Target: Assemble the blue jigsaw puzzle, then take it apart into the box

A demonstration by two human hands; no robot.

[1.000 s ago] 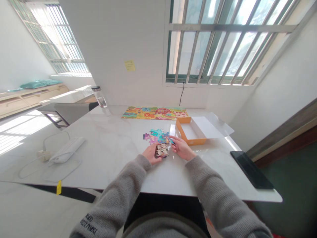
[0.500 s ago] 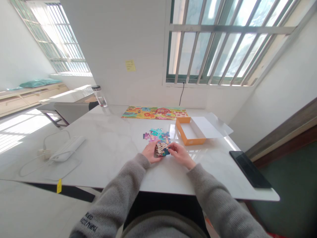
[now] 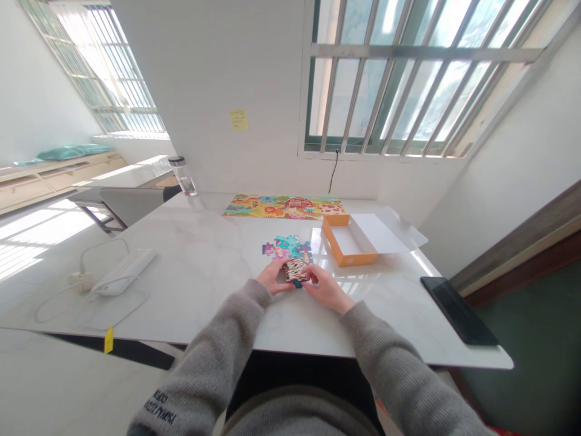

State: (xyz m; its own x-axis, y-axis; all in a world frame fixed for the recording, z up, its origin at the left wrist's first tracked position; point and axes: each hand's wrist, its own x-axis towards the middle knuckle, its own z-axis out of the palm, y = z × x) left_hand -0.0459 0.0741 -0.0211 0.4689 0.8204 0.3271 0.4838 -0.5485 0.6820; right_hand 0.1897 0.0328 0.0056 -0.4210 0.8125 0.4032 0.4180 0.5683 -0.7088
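A stack of jigsaw puzzle pieces (image 3: 296,270), seen mostly by its pale edges, is gripped between my two hands just above or on the table; which of the two I cannot tell. My left hand (image 3: 273,277) curves around the stack's left side, thumb toward me. From the right, the fingers of my right hand (image 3: 325,287) press against its other side. Right beyond them lies a partly joined cluster of puzzle pieces (image 3: 285,244) in turquoise, pink and purple, its near part hidden by the stack and hands.
An orange box (image 3: 356,260) with a white flap stands right of the pieces. Behind lies a long farm-animal picture (image 3: 272,207). A water bottle (image 3: 183,177) is at the back left, a power strip (image 3: 124,272) with cable at left, a black tablet (image 3: 458,310) at right.
My right hand has moved slightly left and closed in against the stack. The stack has turned, showing more pale edges and less of its dark blue-green face.
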